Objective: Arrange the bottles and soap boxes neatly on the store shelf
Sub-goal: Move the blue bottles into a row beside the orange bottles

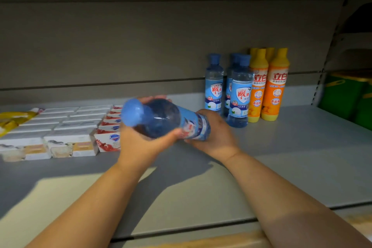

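left hand (138, 143) fingers curled round bottle (165, 120) neck end | right hand (213, 133) cups its base | bottle lies sideways above shelf (302, 157) middle, likely being turned upright to join blue bottles (239, 90) by orange bottles (274, 84), back right | soap boxes (66, 127) rowed at left

On shelf (302, 157): soap boxes (60, 127) left, upright bottles (247, 90) right, held bottle (167, 119) between.

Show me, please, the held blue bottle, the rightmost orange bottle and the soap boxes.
held blue bottle (161, 119): head view, clear body.
rightmost orange bottle (275, 90): head view, label.
soap boxes (70, 145): head view, front box's face.
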A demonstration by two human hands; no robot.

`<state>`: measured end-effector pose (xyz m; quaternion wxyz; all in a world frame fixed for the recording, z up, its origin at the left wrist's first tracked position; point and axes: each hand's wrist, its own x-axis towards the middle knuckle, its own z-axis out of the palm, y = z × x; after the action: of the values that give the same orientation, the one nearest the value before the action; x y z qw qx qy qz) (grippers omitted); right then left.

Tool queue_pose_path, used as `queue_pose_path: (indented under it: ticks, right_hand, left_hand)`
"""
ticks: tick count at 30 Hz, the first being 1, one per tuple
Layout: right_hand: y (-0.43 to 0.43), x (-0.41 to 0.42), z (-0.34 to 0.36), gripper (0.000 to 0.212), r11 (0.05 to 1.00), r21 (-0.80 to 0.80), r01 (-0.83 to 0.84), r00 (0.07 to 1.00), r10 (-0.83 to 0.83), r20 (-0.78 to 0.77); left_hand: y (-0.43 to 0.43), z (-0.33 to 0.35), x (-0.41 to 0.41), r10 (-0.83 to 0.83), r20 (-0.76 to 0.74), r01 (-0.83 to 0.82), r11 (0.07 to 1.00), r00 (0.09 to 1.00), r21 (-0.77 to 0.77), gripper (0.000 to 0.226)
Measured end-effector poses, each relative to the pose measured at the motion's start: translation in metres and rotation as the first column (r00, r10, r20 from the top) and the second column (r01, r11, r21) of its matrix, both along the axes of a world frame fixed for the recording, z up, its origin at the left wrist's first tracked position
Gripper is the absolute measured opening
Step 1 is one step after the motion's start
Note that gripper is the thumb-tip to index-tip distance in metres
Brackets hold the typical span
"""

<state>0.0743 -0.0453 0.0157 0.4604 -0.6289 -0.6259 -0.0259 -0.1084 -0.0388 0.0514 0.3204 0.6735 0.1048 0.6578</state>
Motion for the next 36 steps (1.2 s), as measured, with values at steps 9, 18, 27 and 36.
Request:
queue_pose_path:
  ticks: [9, 18, 27, 36]
  right_hand:
    - [-0.002, 0.001, -0.011, 0.035, 0.988, -0.034, -0.151, 0.964, 0.14, -0.224]
    - [0.001, 0.007, -0.009, 0.057, 0.99, 0.138, 0.019, 0.98, 0.009, -0.197]
    - [-0.014, -0.002, 0.001, 0.065, 0.934, 0.34, -0.111, 0.93, 0.218, -0.297]
    - [-0.027, 0.002, 0.013, 0.059, 0.68, -0.311, -0.664, 0.239, -0.2, -0.95]
  left_hand:
    - [-0.019, -0.017, 0.024, -0.256, -0.176, 0.284, 0.945, 0.951, 0.162, 0.078]
    - [0.0, -0.018, 0.016, -0.151, 0.037, 0.156, 0.957, 0.988, -0.246, 0.054]
    - [0.031, 0.0, 0.001, -0.267, 0.549, 0.607, 0.449, 0.792, -0.656, 0.069]
    - [0.032, -0.014, 0.005, -0.323, 0.137, 0.351, 0.851, 0.936, -0.392, 0.075]
